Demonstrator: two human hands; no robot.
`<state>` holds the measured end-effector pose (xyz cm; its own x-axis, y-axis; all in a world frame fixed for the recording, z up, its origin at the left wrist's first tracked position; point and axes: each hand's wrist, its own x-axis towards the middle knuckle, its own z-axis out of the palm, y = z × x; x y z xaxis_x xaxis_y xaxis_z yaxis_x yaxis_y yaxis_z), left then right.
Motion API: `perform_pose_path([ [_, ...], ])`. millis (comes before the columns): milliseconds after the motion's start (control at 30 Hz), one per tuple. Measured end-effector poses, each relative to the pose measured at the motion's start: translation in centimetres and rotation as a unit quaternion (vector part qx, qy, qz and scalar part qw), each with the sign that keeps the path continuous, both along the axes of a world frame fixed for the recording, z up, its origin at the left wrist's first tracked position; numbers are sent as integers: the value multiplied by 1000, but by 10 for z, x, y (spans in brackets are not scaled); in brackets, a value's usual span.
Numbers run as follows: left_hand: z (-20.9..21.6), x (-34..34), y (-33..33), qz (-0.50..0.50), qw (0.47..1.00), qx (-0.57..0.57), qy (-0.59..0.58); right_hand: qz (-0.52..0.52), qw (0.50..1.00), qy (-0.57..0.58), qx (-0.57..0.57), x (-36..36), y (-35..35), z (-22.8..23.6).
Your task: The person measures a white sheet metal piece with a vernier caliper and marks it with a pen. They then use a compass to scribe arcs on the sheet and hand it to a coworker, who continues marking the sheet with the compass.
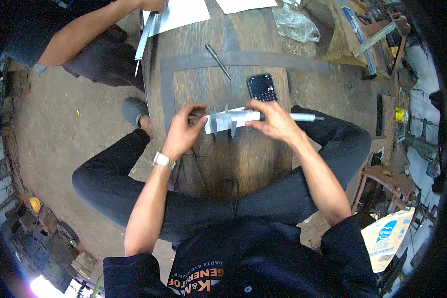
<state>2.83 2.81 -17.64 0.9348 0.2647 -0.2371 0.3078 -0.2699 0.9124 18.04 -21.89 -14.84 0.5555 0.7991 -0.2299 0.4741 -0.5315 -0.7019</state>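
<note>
A silvery vernier caliper (226, 120) lies crosswise in front of me, above the wooden table. My right hand (270, 118) is closed around its beam, and the rod end (305, 117) sticks out to the right. At the caliper's left end, beside the jaws, my left hand (184, 130) has thumb and fingers closed on it; the exact contact is blurred. The two pairs of jaws stand slightly apart. A white piece (243, 119), seemingly paper, shows behind the jaws; whether it is gripped cannot be made out. Just beyond my right hand lies a dark phone (261, 87) with a lit keypad.
A pen (217, 61) rests on the wooden table (184, 89). White sheets (181, 17) lie at the far edge. At far left, another person's hand (151, 5) is at a long metal measuring tool (144, 42). Clear plastic (295, 24) and a metal frame (372, 42) are far right.
</note>
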Motion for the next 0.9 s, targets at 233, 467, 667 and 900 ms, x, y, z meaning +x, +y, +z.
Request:
perform_pose_path([
  [233,-15,43,13,-22,997,-5,77,72,996,-43,-21,45,40,-9],
  [467,-40,51,18,-62,993,75,69,103,994,-20,-7,56,55,-38],
  [667,-47,48,15,-60,995,78,26,105,994,-30,11,56,51,-46],
  [900,-45,45,8,-69,992,106,17,100,992,-72,-9,46,45,-45],
])
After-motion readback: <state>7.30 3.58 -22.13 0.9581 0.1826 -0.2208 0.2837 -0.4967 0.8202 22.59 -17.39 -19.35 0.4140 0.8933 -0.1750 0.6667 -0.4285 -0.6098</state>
